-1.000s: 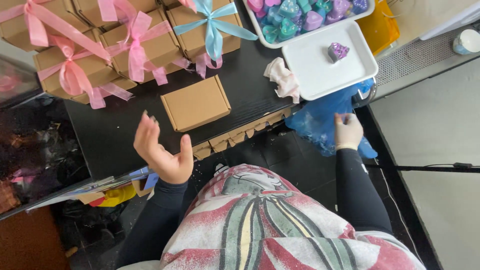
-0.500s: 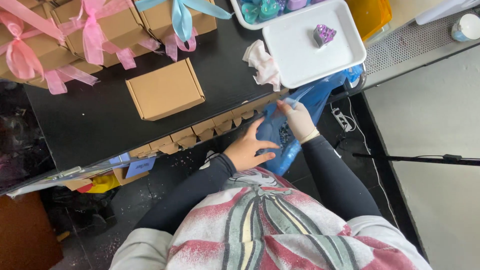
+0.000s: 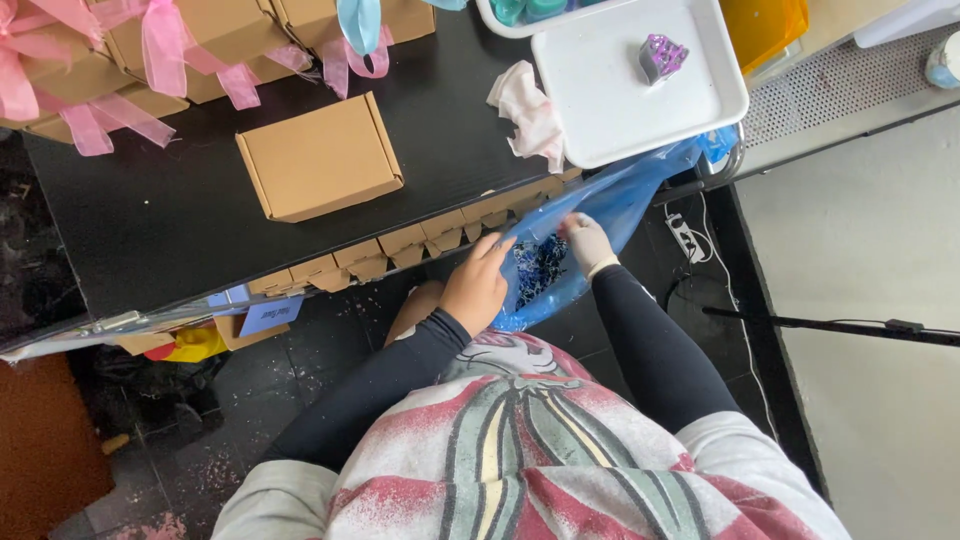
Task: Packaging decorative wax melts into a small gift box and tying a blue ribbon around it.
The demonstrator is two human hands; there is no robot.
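Holding the blue bag (image 3: 600,215) open with our left hand (image 3: 477,287) gripping its rim at nine o'clock, we reach our right hand (image 3: 588,243) in from three, fingers curled; grasp unclear.

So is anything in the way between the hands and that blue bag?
No. The left hand grips the blue plastic bag at its opening edge, and the right hand is at the mouth. Nothing visible lies between them.
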